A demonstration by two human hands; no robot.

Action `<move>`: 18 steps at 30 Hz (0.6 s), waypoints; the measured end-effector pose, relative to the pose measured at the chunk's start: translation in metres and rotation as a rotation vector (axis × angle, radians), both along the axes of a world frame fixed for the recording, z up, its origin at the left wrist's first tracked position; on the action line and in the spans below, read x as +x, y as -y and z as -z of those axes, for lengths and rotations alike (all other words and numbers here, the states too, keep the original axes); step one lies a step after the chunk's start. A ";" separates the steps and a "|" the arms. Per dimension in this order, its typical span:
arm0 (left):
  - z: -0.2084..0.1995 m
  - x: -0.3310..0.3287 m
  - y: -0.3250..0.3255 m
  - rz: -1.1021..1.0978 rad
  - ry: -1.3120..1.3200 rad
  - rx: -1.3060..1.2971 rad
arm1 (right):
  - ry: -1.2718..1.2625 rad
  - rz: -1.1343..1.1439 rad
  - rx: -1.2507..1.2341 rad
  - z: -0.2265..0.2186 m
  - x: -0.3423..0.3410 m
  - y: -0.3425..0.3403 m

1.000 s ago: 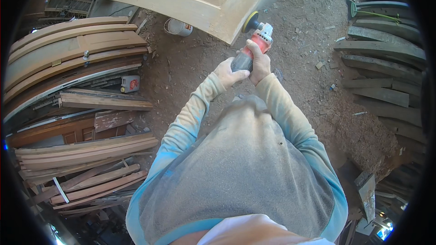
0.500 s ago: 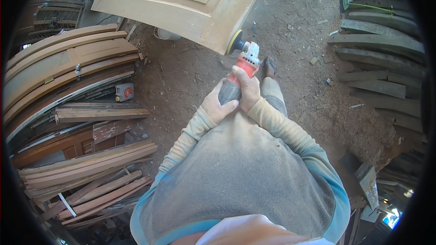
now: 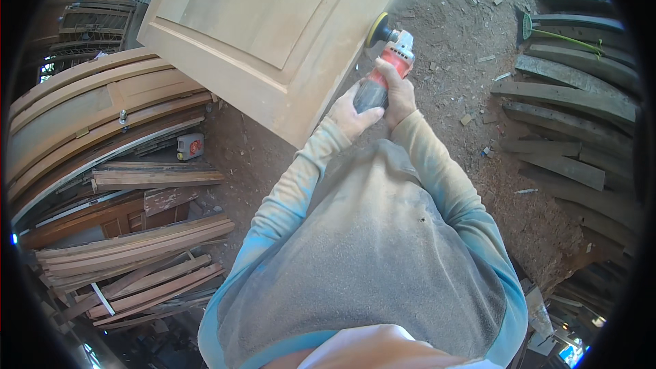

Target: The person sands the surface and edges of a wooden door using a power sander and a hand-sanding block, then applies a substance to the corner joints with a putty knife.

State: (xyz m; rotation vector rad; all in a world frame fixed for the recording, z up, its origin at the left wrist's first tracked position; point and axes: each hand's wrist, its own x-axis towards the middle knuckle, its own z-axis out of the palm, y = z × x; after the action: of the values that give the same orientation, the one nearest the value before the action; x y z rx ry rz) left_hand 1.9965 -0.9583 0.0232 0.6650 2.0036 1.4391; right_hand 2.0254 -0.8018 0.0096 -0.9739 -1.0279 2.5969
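A: Your angle grinder (image 3: pixel 398 59) is out at the right edge of the wooden panel door (image 3: pixel 266 27), its yellow-rimmed sanding disc (image 3: pixel 378 29) tipped toward that edge. I can't tell whether it bears on the wood. How are your hands set?

B: Both closed on the tool. Your left hand (image 3: pixel 352 111) wraps the dark rear of the body; your right hand (image 3: pixel 400 93) grips the other side, thumb across the red housing.

A: And what has changed?

B: Half a second ago your disc was at the door's near corner. Now it is well up the right edge, so you have a different stretch beside it, and that corner is clear of it.

A: The surface?

B: Pale wood, unevenly toned, with a framed panel. Past the door's right edge you have an earth floor (image 3: pixel 451 72) littered with chips, then a row of grey boards (image 3: pixel 567 106).

A: Left of the door, you've got stacked doors (image 3: pixel 75 123), and near them a grey canister (image 3: pixel 188 146).
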 end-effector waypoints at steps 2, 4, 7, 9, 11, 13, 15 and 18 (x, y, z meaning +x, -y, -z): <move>0.013 -0.019 -0.032 -0.013 -0.018 0.003 | -0.008 0.003 0.006 0.005 -0.017 -0.029; 0.016 -0.035 -0.055 -0.017 -0.041 -0.018 | -0.036 0.000 0.002 0.014 -0.039 -0.056; 0.016 -0.040 -0.061 -0.017 -0.039 -0.064 | -0.060 0.012 0.011 0.017 -0.034 -0.050; 0.010 -0.024 -0.039 0.000 0.014 0.019 | -0.045 0.029 0.002 0.012 -0.022 -0.033; 0.001 0.002 0.000 0.014 0.028 0.051 | -0.004 0.010 0.032 0.008 0.004 0.006; -0.007 0.029 0.041 0.007 0.029 0.045 | 0.000 -0.007 0.052 0.010 0.028 0.043; 0.000 0.060 0.080 -0.011 0.013 -0.001 | 0.002 -0.029 0.022 0.018 0.059 0.080; 0.007 0.079 0.112 -0.025 -0.050 -0.048 | -0.011 -0.035 0.002 0.017 0.079 0.111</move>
State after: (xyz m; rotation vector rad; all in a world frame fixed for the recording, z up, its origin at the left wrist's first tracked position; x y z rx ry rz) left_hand 2.0751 -1.0705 0.0161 0.6637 2.0855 1.3968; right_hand 2.1044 -0.9125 -0.0074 -0.9486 -1.0532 2.6259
